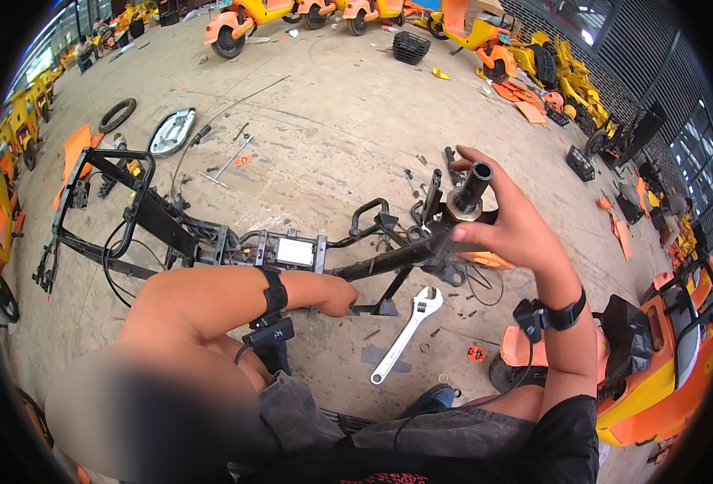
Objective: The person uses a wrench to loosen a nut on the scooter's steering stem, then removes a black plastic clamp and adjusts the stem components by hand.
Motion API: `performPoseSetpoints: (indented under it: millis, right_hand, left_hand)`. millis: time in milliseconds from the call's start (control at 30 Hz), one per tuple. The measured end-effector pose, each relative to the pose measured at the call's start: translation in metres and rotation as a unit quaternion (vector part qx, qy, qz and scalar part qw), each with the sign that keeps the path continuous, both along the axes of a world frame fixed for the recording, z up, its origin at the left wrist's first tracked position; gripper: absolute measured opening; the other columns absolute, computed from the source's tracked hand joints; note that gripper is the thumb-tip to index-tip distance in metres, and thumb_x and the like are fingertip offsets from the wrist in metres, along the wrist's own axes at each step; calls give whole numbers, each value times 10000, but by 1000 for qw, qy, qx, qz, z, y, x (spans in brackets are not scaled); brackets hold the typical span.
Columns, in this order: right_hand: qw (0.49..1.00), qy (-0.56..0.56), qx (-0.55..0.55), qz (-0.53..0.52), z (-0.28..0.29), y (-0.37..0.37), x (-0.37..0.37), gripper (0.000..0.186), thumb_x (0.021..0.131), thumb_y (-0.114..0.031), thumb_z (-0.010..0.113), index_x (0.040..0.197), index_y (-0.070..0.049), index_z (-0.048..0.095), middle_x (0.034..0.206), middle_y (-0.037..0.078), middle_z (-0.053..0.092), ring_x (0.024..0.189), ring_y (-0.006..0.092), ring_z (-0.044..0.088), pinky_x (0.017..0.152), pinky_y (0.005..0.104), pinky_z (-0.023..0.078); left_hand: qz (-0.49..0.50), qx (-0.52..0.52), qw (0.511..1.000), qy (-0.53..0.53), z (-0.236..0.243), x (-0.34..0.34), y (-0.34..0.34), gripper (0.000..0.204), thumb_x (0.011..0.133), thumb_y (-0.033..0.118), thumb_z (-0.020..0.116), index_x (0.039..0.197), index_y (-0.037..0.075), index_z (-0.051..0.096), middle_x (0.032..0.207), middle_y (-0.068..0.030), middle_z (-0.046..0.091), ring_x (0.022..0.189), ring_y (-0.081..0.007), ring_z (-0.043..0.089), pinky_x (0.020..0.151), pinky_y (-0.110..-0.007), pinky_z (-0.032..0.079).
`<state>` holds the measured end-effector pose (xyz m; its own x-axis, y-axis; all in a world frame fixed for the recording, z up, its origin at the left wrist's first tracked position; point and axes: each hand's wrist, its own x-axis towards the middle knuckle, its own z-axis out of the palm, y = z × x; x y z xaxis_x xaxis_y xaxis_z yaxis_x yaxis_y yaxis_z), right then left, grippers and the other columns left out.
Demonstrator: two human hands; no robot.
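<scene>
A stripped black scooter frame [380, 262] lies across the floor in front of me. Its steering tube [476, 187], with a large brass-coloured nut [463, 206] round it, points up at the right end. My right hand [513, 222] is beside this tube, thumb and fingers spread wide around it without closing. Down at the frame's lower bar, my left hand [336, 296] is curled against the metal; its fingertips are partly hidden. Between my arms, a silver adjustable wrench [405, 337] lies on the floor close to the frame.
Small bolts and rings lie scattered round the wrench. Beyond the frame are a T-handle tool [229, 165], a silver-grey shell [172, 131] and a tyre [118, 115]. An orange and yellow scooter [654, 363] stands close on my right. Black baskets [411, 47] and body panels lie farther off.
</scene>
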<state>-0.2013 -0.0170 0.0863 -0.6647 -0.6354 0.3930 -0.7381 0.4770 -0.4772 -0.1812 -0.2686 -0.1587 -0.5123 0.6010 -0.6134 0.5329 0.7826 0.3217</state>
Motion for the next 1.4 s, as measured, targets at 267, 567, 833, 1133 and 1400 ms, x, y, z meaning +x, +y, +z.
performPoseSetpoints:
  millis: [267, 567, 833, 1133, 1400]
  right_hand:
    - [967, 146, 58, -201, -17, -20, 27, 770, 723, -230, 870, 1359, -18, 493, 1168, 155, 624, 1137, 344, 543, 1058, 434, 344]
    - [994, -90, 13, -56, 11, -6, 11, 783, 718, -58, 850, 1412, -76, 489, 1200, 148, 646, 1131, 303, 599, 1033, 411, 435]
    - [964, -212, 18, 162, 17, 15, -38, 858, 741, 45, 785, 1493, -60, 386, 1273, 110, 632, 1189, 241, 591, 1077, 379, 431]
    - [984, 89, 40, -147, -9, -7, 19, 906, 709, -357, 880, 1434, -45, 434, 1186, 154, 579, 1161, 341, 528, 1050, 450, 371]
    - [977, 112, 23, -179, -24, -9, 23, 783, 717, -174, 869, 1384, -34, 482, 1167, 151, 627, 1139, 330, 556, 1029, 434, 387]
  left_hand:
    - [-3, 3, 1000, -6, -6, 0, 1, 347, 923, 248, 514, 1190, 58, 628, 1120, -226, 685, 1064, -417, 642, 913, -493, 500]
    - [2, 6, 1000, -2, -8, 1, -1, 357, 902, 209, 519, 1202, 53, 634, 1126, -224, 686, 1070, -414, 642, 915, -489, 500]
    - [6, 8, 1000, -3, -11, 1, 1, 375, 886, 188, 507, 1203, 45, 645, 1141, -226, 687, 1084, -411, 642, 919, -482, 501]
    - [8, 11, 1000, -2, -2, 5, -3, 373, 876, 188, 516, 1186, 32, 654, 1136, -231, 689, 1086, -413, 643, 919, -484, 505]
    - [12, 24, 1000, -3, 2, 7, 5, 353, 870, 158, 516, 1157, 31, 677, 1134, -224, 695, 1089, -409, 647, 917, -475, 510]
